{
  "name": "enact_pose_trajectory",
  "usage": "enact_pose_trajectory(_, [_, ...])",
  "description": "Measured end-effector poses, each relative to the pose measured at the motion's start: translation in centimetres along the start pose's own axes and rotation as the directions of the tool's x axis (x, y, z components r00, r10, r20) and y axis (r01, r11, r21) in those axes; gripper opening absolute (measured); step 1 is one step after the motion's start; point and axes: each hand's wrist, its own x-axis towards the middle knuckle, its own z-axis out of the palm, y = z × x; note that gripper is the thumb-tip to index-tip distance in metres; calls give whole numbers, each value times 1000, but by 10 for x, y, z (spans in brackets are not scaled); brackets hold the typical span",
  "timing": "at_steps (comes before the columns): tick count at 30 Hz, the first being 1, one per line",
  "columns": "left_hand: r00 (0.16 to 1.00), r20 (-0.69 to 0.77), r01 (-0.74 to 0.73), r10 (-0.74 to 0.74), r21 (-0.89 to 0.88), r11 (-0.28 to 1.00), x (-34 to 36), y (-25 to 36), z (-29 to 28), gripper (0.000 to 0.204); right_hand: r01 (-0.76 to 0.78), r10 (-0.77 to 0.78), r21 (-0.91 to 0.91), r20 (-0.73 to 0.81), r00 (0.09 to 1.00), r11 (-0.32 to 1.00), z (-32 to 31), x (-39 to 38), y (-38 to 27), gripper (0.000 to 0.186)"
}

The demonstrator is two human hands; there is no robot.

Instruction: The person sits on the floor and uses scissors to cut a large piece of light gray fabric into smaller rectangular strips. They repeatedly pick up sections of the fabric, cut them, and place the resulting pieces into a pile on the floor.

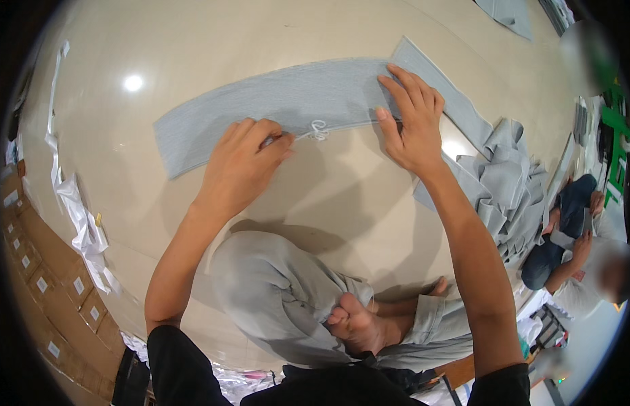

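A long grey-blue strip of fabric [288, 95] lies flat on the floor in front of me, bending at its right end toward a gathered pile. By its near edge sits a small loose tangle of white cord [319, 130]. My left hand [244, 159] is closed at that edge, its fingertips pinched together where the cord's end runs to them. Over the strip's right part rests my right hand [416, 128], fingers spread and touching the cloth, with the thumb apart at the near edge.
Folded grey fabric [511, 176] is heaped to the right. Beyond it another person [579, 250] sits with cloth in hand. Cardboard boxes [64, 298] line the left side, near a white plastic strip [78, 210]. My crossed legs [274, 291] are close below my hands.
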Motion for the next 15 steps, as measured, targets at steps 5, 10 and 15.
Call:
enact_pose_trajectory(5, [996, -78, 34, -39, -57, 998, 14, 15, 8, 30, -3, 3, 1, -13, 1000, 1000, 2, -1, 3, 44])
enact_pose_trajectory(10, [996, -47, -70, 71, 18, 997, 33, 18, 24, 25, -12, 12, 3, -19, 1000, 1000, 1, -2, 3, 43])
enact_pose_trajectory(15, [993, -57, -99, 105, 102, 990, 15, 9, 31, 11, -23, 24, 25, -13, 1000, 999, 2, -1, 2, 43])
